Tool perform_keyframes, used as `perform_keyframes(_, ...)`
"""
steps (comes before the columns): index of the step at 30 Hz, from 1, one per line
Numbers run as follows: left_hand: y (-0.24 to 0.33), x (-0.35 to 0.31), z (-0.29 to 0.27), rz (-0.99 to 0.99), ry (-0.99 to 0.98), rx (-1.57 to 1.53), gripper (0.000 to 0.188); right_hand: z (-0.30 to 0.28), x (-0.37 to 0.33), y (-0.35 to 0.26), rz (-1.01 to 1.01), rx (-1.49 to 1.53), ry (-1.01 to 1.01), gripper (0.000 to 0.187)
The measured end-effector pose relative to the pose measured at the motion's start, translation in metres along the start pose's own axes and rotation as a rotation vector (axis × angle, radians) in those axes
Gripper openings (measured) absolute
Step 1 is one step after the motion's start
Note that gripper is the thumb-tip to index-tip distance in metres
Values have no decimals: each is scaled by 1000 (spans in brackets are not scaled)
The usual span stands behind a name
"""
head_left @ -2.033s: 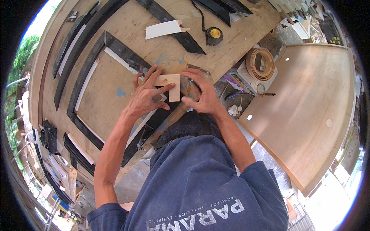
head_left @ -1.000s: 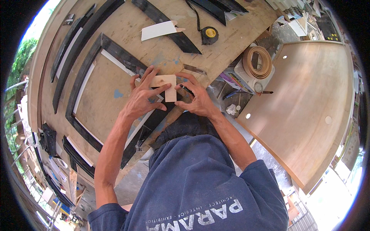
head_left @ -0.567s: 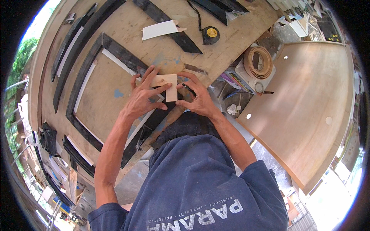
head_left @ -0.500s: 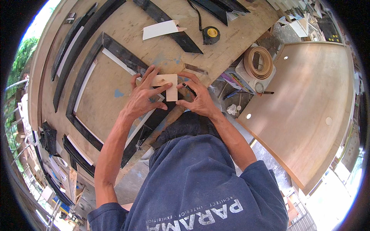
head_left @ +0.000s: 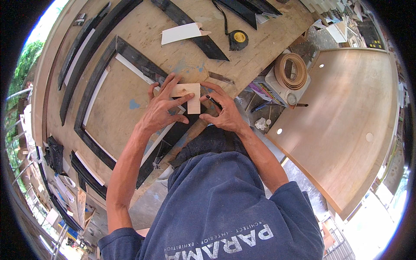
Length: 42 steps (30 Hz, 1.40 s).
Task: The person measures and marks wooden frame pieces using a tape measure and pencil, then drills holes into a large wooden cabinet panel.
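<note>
My left hand presses flat on a small L-shaped piece of pale plywood, which lies over the corner of a black rectangular frame on the plywood workbench. My right hand rests against the right side of the same piece, with a thin dark pencil-like tool between its fingers. Both forearms come up from the lower edge, above my blue shirt.
A yellow and black tape measure and a white sheet on a black strip lie farther back. More black frame strips lie at left. A roll of brown edge banding sits on a box to the right, next to a large plywood panel.
The hands and the pale piece shifted slightly up and back on the frame corner about two seconds ago; since then they have stayed almost still.
</note>
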<state>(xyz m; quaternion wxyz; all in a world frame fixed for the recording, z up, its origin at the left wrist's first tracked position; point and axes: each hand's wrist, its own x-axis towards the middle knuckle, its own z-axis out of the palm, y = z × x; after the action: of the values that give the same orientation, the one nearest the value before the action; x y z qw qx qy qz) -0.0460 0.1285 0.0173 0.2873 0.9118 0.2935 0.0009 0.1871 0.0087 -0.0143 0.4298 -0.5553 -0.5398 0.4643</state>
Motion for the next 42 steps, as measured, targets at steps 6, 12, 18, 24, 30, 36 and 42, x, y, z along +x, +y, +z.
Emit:
perform_keyframes(6,0,0,0,7,4,-5,84,-2,-2,-2,14,17,-15,44)
perform_keyframes(12,0,0,0,-5,-1,-3,84,-2,-2,0,62,67,-17,41)
perform_keyframes(18,0,0,1,-11,-2,-12,85,-1,0,7,1,24,-12,38)
perform_keyframes(24,-1,0,2,6,16,-16,85,0,0,10,-17,38,-14,38)
perform_keyframes(30,-1,0,2,6,15,-12,84,0,1,10,-17,61,-8,37)
perform_keyframes(36,-1,0,1,7,11,-7,84,1,0,9,-9,54,-4,36)
perform_keyframes(42,0,0,-1,2,-7,10,82,0,0,4,-30,-2,12,36)
